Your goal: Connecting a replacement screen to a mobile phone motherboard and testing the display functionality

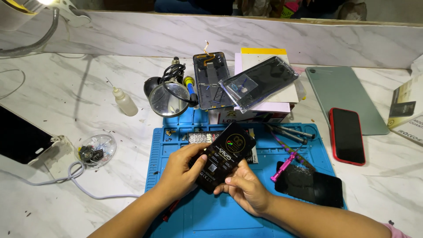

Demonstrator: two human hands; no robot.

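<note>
Black phone battery [224, 156] held above the blue mat [207, 216], long axis slanting from lower-left to upper-right. Left hand [183, 172] cups its left edge, right hand [246, 187] pinches the lower end; both equally close. Pink screwdriver [284, 165] lies right.

Red phone [347, 135] lies beside grey tablet [343, 97]; magnifier [169, 98] above blue mat [211, 216]; glue bottle [124, 101] left

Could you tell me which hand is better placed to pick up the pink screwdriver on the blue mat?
Probably the right hand. The pink screwdriver lies just right of it on the blue mat, while the left hand sits across the black panel both hold.
</note>
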